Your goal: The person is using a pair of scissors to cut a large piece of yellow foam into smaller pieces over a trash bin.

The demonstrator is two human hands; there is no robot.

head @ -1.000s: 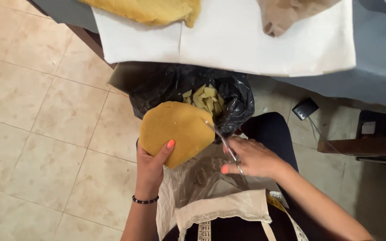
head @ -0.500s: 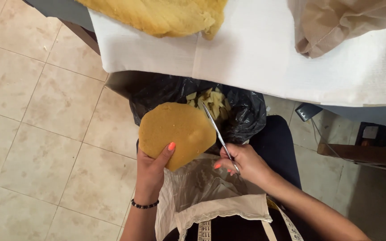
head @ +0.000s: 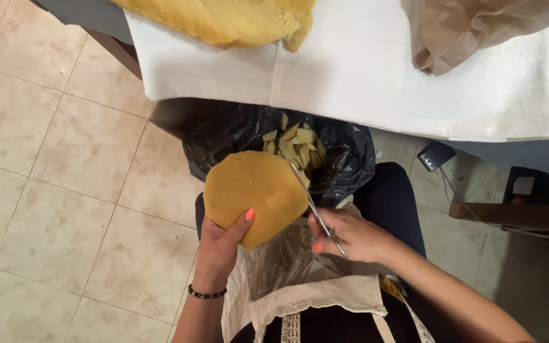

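Holding a yellow foam round [head: 253, 192], right hand [head: 351, 235] scissors [head: 316, 206] its edge.

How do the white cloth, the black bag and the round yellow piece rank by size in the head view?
1. White cloth, largest.
2. Black bag.
3. Round yellow piece, held by the left hand, nearer the camera, so it looks bigger than it is.

A white cloth [head: 363, 82] bears yellow foam [head: 223, 22] and beige fabric [head: 478, 25] (crumpled); tiled floor [head: 65, 190] below.
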